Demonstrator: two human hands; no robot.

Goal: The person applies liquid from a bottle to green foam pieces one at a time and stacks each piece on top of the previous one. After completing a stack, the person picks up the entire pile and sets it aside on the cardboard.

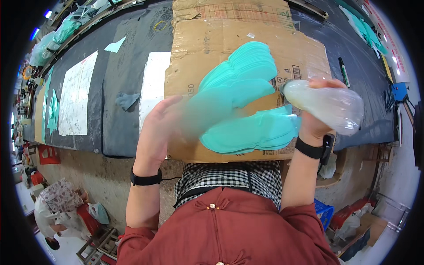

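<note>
My left hand (161, 128) grips the near-left end of a turquoise sole-shaped piece (251, 92). Motion blurs the piece there and the fingertips. Beneath and beyond it, a fanned stack of the same turquoise pieces (254, 59) lies on a flattened cardboard sheet (190, 39). Closer to me is a second fanned stack (251, 132). My right hand (316, 126) is closed around a pale, rounded form in clear plastic film (327, 106), shaped like a shoe last. It is raised to the right of the stacks, its narrower end with a dark tip toward them.
White paper sheets (79, 95) and a grey scrap (127, 100) lie on the dark table covering at left. A marker (343, 72) rests at right, with a blue clamp-like object (399, 92) by the table's edge. Another person (55, 207) is at lower left.
</note>
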